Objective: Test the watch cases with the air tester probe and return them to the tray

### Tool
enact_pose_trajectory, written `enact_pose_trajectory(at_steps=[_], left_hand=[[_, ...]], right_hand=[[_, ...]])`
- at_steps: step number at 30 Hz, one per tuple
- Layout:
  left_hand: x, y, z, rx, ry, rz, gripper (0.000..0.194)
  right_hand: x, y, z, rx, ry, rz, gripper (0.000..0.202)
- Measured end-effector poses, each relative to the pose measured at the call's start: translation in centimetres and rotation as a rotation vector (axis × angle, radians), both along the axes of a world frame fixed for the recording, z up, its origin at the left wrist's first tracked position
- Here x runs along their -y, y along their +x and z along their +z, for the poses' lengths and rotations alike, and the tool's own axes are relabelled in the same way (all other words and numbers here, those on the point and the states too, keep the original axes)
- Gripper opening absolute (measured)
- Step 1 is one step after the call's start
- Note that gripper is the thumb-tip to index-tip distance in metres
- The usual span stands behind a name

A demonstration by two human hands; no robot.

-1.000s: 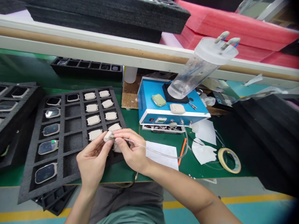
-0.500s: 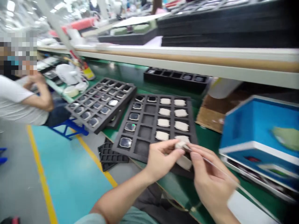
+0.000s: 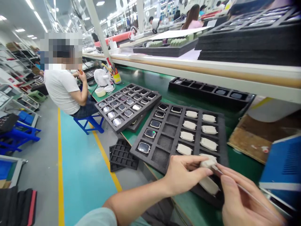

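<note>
My left hand (image 3: 181, 175) pinches a small off-white watch case (image 3: 208, 163) between thumb and fingers, above the near right corner of a black foam tray (image 3: 150, 158). Closed around a thin pale rod or cord (image 3: 249, 191), my right hand (image 3: 244, 196) brings its tip against the case; which of the two it is, I cannot tell. Off-white watch cases (image 3: 187, 136) fill the tray's two right columns. Dark-screened watches (image 3: 144, 147) lie in its left column and one at the top of the second; the other pockets there are bare.
A second foam tray (image 3: 124, 129) full of watches lies left, overlapping another. Behind are a long black tray (image 3: 195, 89) and a shelf edge (image 3: 188, 67). A blue box (image 3: 282, 163) stands right. A co-worker (image 3: 63, 89) sits left beside a white fan (image 3: 101, 76).
The view has swung left, so the trays and my hands appear further right and lower. Both hands keep their grip, with the rod or cord still at the watch case.
</note>
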State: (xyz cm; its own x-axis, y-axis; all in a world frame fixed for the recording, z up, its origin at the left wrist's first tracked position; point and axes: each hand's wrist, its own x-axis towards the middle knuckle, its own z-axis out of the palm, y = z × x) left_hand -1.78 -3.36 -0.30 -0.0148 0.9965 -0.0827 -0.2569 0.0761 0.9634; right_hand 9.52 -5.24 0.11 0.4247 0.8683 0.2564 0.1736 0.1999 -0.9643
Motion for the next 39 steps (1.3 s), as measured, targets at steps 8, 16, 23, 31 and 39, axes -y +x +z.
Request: enact_pose_trajectory(at_steps=[8,16,23,31,39], left_hand=[[-0.5,-0.2,0.5,-0.044,0.033,0.013,0.039],[-2.3,-0.7,1.0,-0.165,0.046,0.074,0.04],[-2.5,-0.3,1.2,-0.206,0.089,0.118,0.042],[-2.6,-0.4,1.1,-0.246,0.119,0.132,0.039],[-2.7,-0.2,1.2,-0.254,0.127,0.137,0.039]], right_hand=[[-1.2,0.6,-1.0,0.063,0.228,0.054,0.011],[-3.3,0.9,-0.6,0.044,0.297,0.119,0.013],[-3.5,1.2,-0.4,-0.033,0.303,0.157,0.013],[-3.7,1.4,-0.5,-0.036,0.324,0.174,0.013],[-3.7,1.4,-0.4,-0.018,0.318,0.163,0.013]])
